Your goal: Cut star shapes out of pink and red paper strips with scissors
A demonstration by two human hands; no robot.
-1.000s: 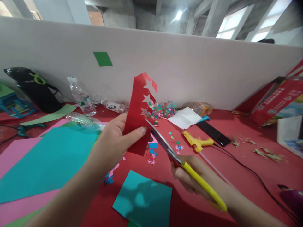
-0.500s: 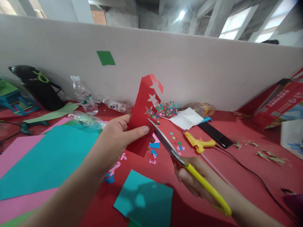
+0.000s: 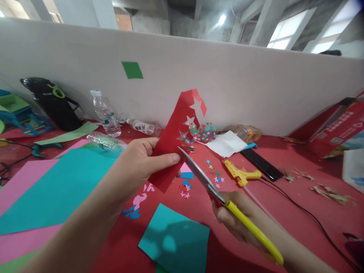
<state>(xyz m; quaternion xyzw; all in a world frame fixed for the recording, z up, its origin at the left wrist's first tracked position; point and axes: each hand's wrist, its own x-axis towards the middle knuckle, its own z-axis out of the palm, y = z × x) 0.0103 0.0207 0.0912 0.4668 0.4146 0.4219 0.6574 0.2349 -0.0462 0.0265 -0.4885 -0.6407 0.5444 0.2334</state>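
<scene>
My left hand (image 3: 149,157) pinches a folded sheet of red paper (image 3: 170,136) between thumb and fingers, above the table. Star-shaped holes run along the paper's right edge. My right hand (image 3: 234,212) is wrapped round a pair of scissors (image 3: 209,185) with a yellow handle. Their tips lie at the paper's right edge, close to my left thumb; whether the blades are cutting into it I cannot tell. Below the hands lies a teal paper square (image 3: 176,235). Small paper stars (image 3: 186,193) and pink scraps (image 3: 139,199) are scattered behind it.
Large teal (image 3: 71,182) and pink sheets cover the left side. A yellow glue gun (image 3: 241,172), its cord, and a black phone (image 3: 261,163) lie to the right. Bottles (image 3: 105,117) and a pile of small stars (image 3: 203,132) stand near the white partition (image 3: 182,76).
The red paper has tilted further to the right at its top. The camera view has shifted slightly left. Both hands keep hold of the same things.
</scene>
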